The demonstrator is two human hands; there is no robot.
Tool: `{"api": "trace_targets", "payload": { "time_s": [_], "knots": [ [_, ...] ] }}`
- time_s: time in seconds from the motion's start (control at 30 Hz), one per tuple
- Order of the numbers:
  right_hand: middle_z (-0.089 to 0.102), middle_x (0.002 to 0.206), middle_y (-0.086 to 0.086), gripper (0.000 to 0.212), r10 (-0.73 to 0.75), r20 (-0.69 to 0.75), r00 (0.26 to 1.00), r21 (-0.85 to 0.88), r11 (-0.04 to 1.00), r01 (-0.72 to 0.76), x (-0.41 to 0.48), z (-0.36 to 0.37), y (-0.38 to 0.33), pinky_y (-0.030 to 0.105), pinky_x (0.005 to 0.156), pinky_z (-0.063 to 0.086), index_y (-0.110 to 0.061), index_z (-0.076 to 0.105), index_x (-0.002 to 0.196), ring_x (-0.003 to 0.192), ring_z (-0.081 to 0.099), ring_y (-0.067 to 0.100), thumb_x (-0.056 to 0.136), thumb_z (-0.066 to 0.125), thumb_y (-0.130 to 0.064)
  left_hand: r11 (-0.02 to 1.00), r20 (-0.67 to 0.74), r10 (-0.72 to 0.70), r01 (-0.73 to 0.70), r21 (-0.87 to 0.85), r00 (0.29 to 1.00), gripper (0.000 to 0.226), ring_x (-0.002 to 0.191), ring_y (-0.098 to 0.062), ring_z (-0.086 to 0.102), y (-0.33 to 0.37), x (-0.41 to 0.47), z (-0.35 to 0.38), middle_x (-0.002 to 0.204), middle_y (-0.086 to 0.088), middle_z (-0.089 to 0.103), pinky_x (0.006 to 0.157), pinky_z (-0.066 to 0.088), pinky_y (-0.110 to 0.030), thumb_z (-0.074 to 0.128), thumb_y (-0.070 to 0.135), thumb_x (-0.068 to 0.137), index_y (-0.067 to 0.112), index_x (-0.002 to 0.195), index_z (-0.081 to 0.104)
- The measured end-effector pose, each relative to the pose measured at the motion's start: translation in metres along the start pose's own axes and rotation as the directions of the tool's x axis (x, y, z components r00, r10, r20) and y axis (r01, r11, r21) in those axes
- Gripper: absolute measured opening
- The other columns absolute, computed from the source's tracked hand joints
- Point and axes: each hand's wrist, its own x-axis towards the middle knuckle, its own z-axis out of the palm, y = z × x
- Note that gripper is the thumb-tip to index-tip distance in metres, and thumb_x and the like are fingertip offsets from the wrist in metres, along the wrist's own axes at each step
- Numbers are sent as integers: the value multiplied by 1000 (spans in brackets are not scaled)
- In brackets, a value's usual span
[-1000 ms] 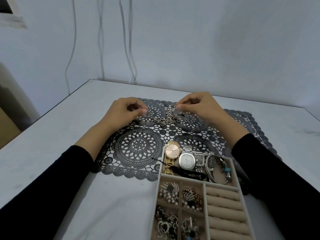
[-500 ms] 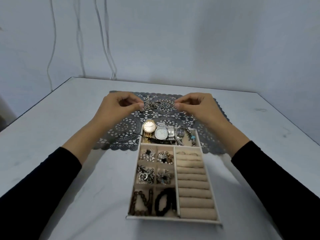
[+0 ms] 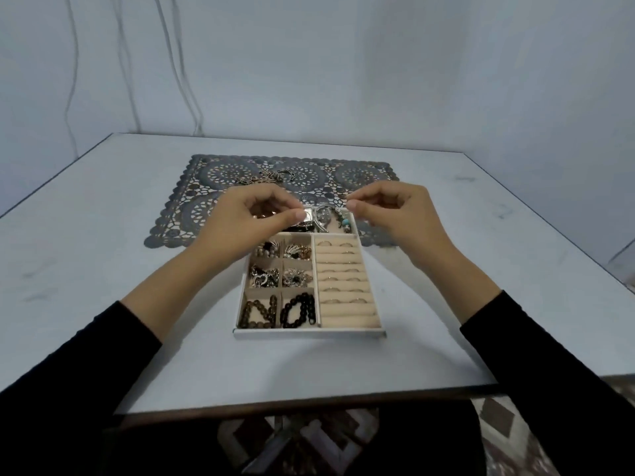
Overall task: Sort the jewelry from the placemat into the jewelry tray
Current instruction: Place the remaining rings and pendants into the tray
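Observation:
My left hand (image 3: 254,218) and my right hand (image 3: 395,214) hover side by side over the far end of the jewelry tray (image 3: 309,333). Both have thumb and forefinger pinched together. A thin pale chain (image 3: 326,207), barely visible, seems to stretch between the two pinches. Under them, the tray's far compartment holds watches (image 3: 321,219). A small tangle of metal jewelry (image 3: 266,176) lies on the far part of the dark lace placemat (image 3: 360,173), beyond my hands.
The tray's small compartments hold earrings and brooches (image 3: 297,252), and two bead bracelets (image 3: 297,310) lie at its near left. Ring rolls (image 3: 340,280) fill the right side. The white table's front edge (image 3: 309,401) is near me, and cables hang on the back wall.
My hands have drawn back from the jewelry pile on the placemat to above the tray's watch compartment, still pinched. The view has pulled back and shows the whole tray.

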Motion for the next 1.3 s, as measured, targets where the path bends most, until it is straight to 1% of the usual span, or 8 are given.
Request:
{"api": "trace_targets", "payload": {
  "time_s": [0.1,0.23,0.43,0.6,0.67,0.8,1.07,1.3],
  "knots": [
    [72,79,9,11,6,43,999,25,1000,-7,-17,-2,-1,32,63,57,-11,75,90,69,63,17,80,76,-13,1000,24,8,-8,-8,1000,11,78,-14,70,4,-12,2,83,3,74,75,58,-29,77,24,77,20,87,74],
    [73,79,2,13,-36,93,995,43,999,32,-38,-3,-5,19,65,53,-3,75,90,70,66,10,78,76,-6,997,33,-17,19,-70,999,6,81,-22,69,9,-26,5,80,3,72,63,61,-48,77,22,79,21,84,74],
    [74,81,6,10,-43,269,962,-23,998,52,-60,-10,-8,20,69,54,-8,75,87,76,70,17,77,77,-9,998,22,33,-32,-61,999,9,68,-7,64,15,-36,12,76,9,71,59,54,-22,77,20,79,17,86,73],
    [74,80,4,10,-47,393,918,-135,985,109,-69,-15,-7,23,74,55,-10,76,85,76,69,16,75,79,-11,998,20,38,-37,-48,999,8,63,0,61,15,-41,15,71,13,70,61,47,-14,77,14,80,12,87,73],
    [74,79,3,10,-59,419,906,-184,972,149,-71,-17,-7,25,74,54,-10,76,84,75,67,16,75,79,-11,998,14,31,-31,-46,999,8,63,0,60,15,-42,14,71,13,70,61,47,-14,78,14,80,12,87,74],
    [72,77,-2,7,-76,438,896,-264,942,209,-74,-18,-8,18,65,49,-13,76,83,67,61,4,76,78,-10,999,9,32,-32,-43,999,8,66,-2,61,13,-41,13,74,10,70,62,49,-16,78,15,80,13,87,74],
    [71,79,-9,7,-79,571,817,-346,880,327,-68,-23,-11,32,70,53,-19,76,84,75,62,14,79,77,-14,998,27,56,-55,-17,998,10,68,-5,63,12,-42,13,78,5,72,64,48,-16,77,13,81,9,89,74],
    [73,87,-5,11,91,652,752,-338,924,181,-56,-29,-21,39,88,53,-16,76,91,86,67,14,82,73,-10,999,31,47,-46,-21,998,12,75,-13,69,10,-42,15,82,-1,74,68,52,-18,78,15,80,9,89,74]
  ]
}}
